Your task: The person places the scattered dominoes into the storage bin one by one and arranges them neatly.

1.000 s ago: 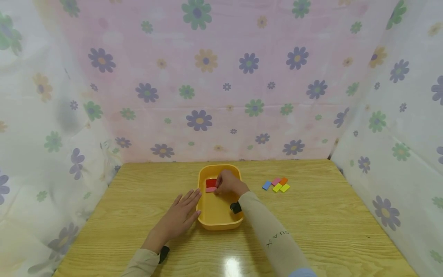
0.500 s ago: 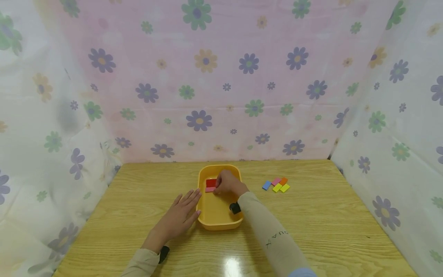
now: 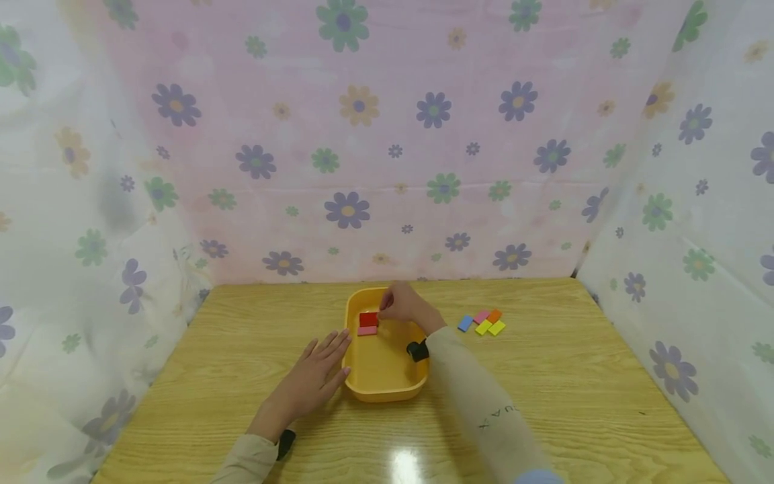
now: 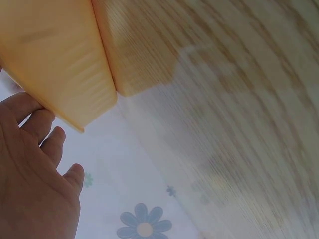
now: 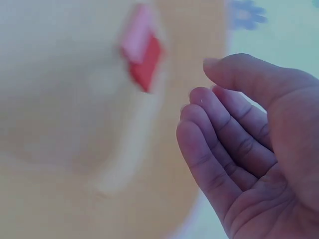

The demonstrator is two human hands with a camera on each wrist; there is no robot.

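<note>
A yellow plastic tray point(image 3: 384, 396) stands on the wooden table. Flat against its inside left part lie red tile-like pieces point(image 3: 368, 319), how many I cannot tell, with a pink tile point(image 3: 367, 331) in front of them. My left hand point(image 3: 311, 383) touches the tray's left rim with straight fingers, also seen at the yellow wall in the left wrist view. Above the tray's far right part is my right hand point(image 3: 406, 306). In the right wrist view its fingers are loosely bent and hold nothing; the red point(image 5: 146, 64) and pink pieces lie apart from them.
To the right of the tray lie several loose tiles: a blue one point(image 3: 465, 323), a pink one point(image 3: 481, 316), an orange one point(image 3: 494, 316) and two yellow ones point(image 3: 484, 327). A flowered cloth point(image 3: 393, 228) hangs behind the table and at both sides.
My right hand has let go of the pink tile and risen away, up and to the right. The left hand stays at the tray's rim.
</note>
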